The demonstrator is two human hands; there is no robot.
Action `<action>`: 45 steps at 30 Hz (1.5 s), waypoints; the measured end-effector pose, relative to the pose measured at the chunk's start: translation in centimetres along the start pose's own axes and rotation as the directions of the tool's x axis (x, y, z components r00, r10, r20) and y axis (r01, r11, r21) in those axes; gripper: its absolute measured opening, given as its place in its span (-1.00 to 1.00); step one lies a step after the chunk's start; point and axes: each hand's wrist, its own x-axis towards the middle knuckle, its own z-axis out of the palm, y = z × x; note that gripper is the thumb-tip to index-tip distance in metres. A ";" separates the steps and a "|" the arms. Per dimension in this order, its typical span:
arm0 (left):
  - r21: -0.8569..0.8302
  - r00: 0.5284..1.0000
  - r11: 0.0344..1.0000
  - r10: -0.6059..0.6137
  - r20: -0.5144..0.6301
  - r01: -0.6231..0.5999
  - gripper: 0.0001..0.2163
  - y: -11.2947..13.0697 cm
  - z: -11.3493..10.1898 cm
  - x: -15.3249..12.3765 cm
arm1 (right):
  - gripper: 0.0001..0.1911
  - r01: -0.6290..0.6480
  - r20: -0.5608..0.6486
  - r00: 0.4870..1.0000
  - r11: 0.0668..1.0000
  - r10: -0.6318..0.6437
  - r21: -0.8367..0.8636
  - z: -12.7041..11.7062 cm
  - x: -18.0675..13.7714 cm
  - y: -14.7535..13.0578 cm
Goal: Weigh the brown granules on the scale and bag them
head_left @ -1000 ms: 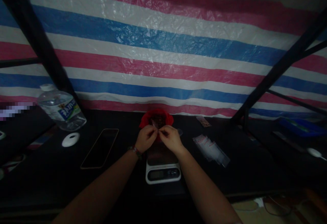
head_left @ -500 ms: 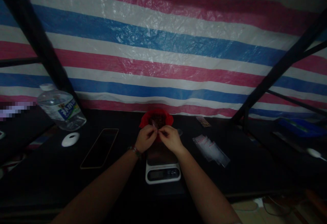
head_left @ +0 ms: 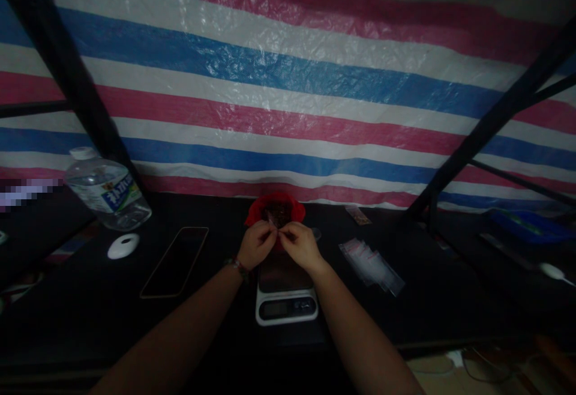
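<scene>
My left hand (head_left: 256,244) and my right hand (head_left: 300,244) are closed in pinches, fingertips meeting on a small clear plastic bag (head_left: 273,221) held between them. They hover above a white kitchen scale (head_left: 285,299) on the dark table. Just behind the hands stands a red bowl (head_left: 276,206) with dark brownish bits inside. What the bag contains is too dim to make out.
A pile of small clear zip bags (head_left: 371,263) lies right of the scale, and one filled small bag (head_left: 359,215) farther back. A phone (head_left: 174,261), a white round object (head_left: 123,246) and a water bottle (head_left: 107,189) sit left. A striped tarp hangs behind.
</scene>
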 end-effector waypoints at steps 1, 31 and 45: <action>-0.003 1.000 1.000 0.004 -0.004 -0.004 -0.82 0.0 0.0 0.0 | -0.86 0.003 0.000 1.000 1.000 -0.003 0.001 0.0 0.0 0.0; -0.010 1.000 0.999 -0.030 0.008 0.030 -0.82 0.3 0.0 0.0 | -0.87 0.007 -0.002 1.000 1.000 -0.007 0.003 -0.1 0.0 0.0; 0.030 0.998 0.998 -0.057 0.020 0.056 -0.84 -0.1 0.3 0.0 | -0.88 -0.025 -0.049 0.999 0.999 0.024 -0.020 0.1 -0.1 0.1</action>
